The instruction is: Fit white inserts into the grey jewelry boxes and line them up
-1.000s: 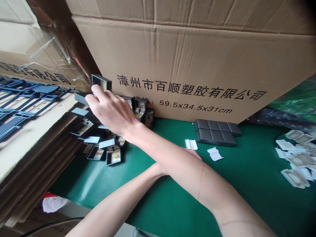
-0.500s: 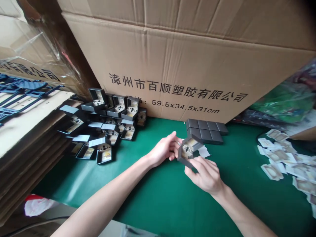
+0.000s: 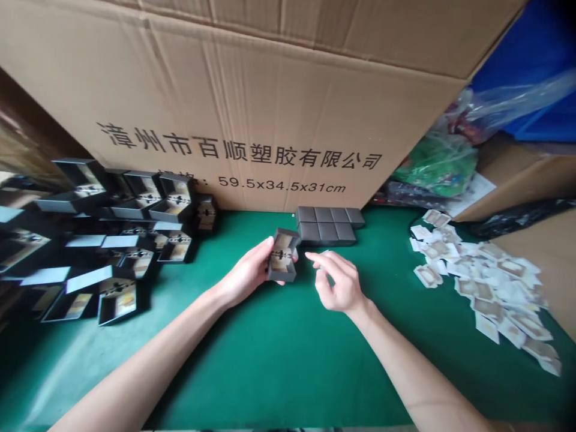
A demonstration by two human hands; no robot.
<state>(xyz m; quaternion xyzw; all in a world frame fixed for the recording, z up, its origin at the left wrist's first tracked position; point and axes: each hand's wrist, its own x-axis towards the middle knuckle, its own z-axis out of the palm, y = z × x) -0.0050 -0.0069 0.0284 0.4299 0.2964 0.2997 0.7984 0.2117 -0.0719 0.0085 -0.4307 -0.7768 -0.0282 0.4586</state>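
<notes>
A small dark grey hinged box stands open in my left hand, its lid tipped back and metal hinges showing along the middle. The thumb lies along its left side, and fingertips show at its right edge. Just right of the box, apart from it, hovers my right hand. Its index finger points at the box, the thumb is apart from it, and I see nothing in its grasp. Behind both hands, shut dark boxes sit in two tight rows against the carton.
Many open boxes crowd the left of the green table. A pile of white paper inserts covers the right side. A tall cardboard carton walls off the back. Plastic bags lie at the back right.
The view has swung to the right. My right hand has let go of the open box, which now rests in my left hand. The white piece beside the box is out of sight.
</notes>
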